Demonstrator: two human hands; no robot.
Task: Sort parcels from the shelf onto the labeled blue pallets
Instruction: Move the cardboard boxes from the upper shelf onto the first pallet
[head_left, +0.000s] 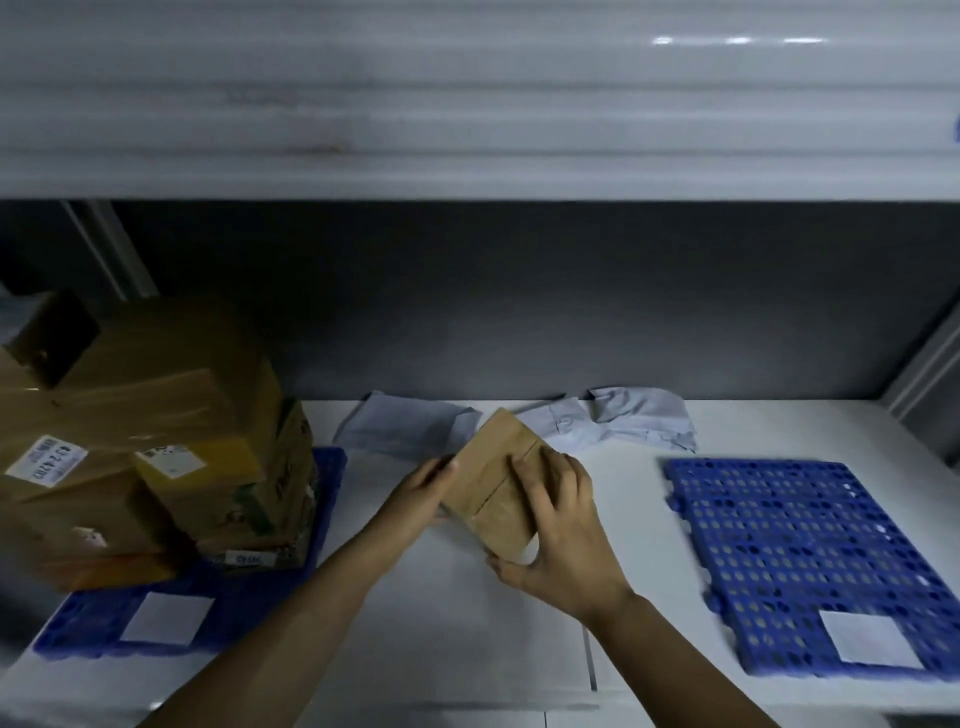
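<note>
A small brown cardboard parcel (496, 475) is held tilted above the white table (452, 623), between the two pallets. My left hand (423, 491) grips its left side and my right hand (558, 535) wraps its right side and lower corner. The left blue pallet (171, 631) carries a stack of several brown parcels (156, 441) and a white label (167, 618) near its front. The right blue pallet (800, 561) has a white label (867, 639) at its front and no parcels on it.
Grey plastic mailer bags (613, 418) lie crumpled at the back of the table against a dark wall. A white shelf board (467, 104) hangs overhead across the view. The table's front edge runs along the bottom.
</note>
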